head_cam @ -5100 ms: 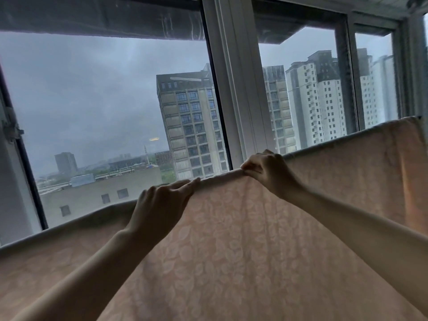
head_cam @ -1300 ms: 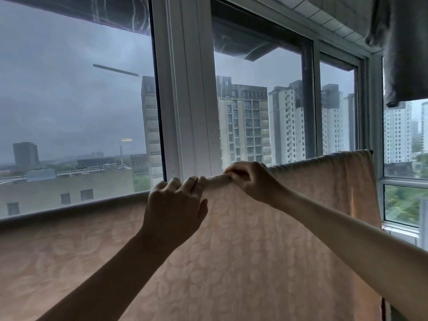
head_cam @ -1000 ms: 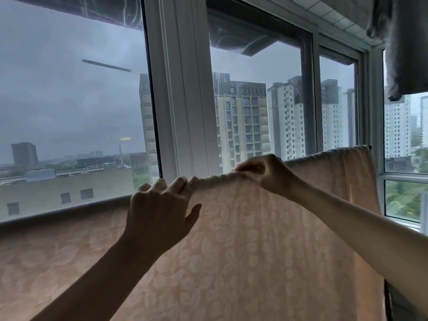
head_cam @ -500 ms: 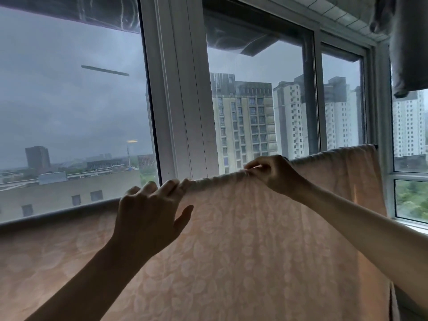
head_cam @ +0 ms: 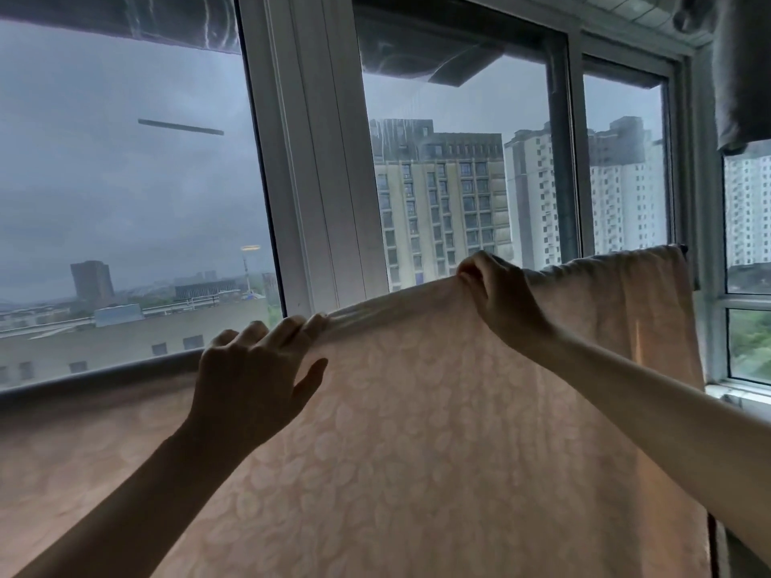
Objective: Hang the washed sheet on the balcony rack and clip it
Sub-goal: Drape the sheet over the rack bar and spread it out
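Peach cloth: the patterned bedsheet [head_cam: 417,452] is draped over the rack rail, whose dark end [head_cam: 682,246] peeks out at the far right, in front of the window frame [head_cam: 317,160]
Left hand: the left hand [head_cam: 250,377] has its fingers [head_cam: 288,327] hooked over the top fold and the thumb spread loose below
Right hand: the right hand [head_cam: 500,298] pinches the fold where it rides the rail
Handling: judged soft, limp and likely damp-heavy, so it should slide and bunch rather than hold shape
Where to hold: along the top fold, hands apart, drawing it taut
Clips: none visible, so clipping looks undone
Also hanging: grey cloth [head_cam: 742,68] at upper right
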Available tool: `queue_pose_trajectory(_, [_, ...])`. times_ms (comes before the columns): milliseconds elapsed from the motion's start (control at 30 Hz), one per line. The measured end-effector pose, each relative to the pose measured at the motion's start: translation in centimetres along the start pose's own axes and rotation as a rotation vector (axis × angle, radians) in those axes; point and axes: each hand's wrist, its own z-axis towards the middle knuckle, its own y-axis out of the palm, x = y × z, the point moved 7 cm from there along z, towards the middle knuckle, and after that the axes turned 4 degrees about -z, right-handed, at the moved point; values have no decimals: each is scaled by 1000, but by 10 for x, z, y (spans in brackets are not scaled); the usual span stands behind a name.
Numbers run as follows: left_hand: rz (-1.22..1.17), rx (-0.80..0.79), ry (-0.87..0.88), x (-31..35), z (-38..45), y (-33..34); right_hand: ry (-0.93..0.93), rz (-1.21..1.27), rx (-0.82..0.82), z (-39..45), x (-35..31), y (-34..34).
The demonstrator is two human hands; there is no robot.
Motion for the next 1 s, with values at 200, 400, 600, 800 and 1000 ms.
queue_pose_trajectory(200, [-6,-92,-77,9,11,9,-80,8,-71,-7,17,15])
queue_pose_trajectory(400, [-82,-118,-29,40,37,19,-233,22,-115,-2,19,23])
queue_pose_trajectory(600, [-117,-101,-12,76,64,30,-266,73,-138,-5,28,25])
queue_pose_trajectory(800, [-173,-124,-47,96,78,42,-199,137,-183,0,52,12])
queue_pose_trajectory(1000, [-155,-135,-82,97,76,41,-144,-4,-331,18,71,19])
